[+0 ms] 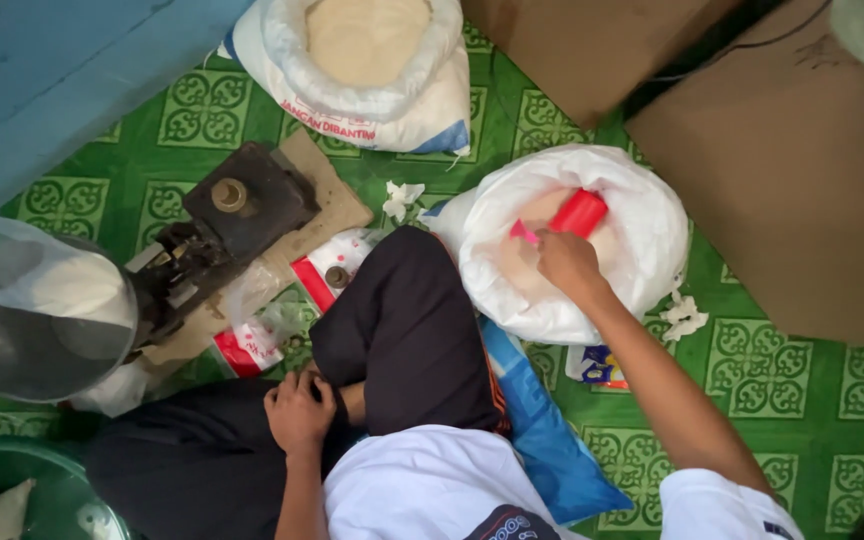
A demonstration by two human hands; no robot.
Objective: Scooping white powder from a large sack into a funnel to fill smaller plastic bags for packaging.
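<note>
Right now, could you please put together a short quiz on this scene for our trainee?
1. True or false: the right hand holds a red scoop inside the open white sack.
2. Where does the left hand rest? A) on the weighing scale B) on the person's dark trouser leg C) on the cardboard box
3. What colour is the patterned floor mat?

Key: 1 true; 2 B; 3 green.
</note>
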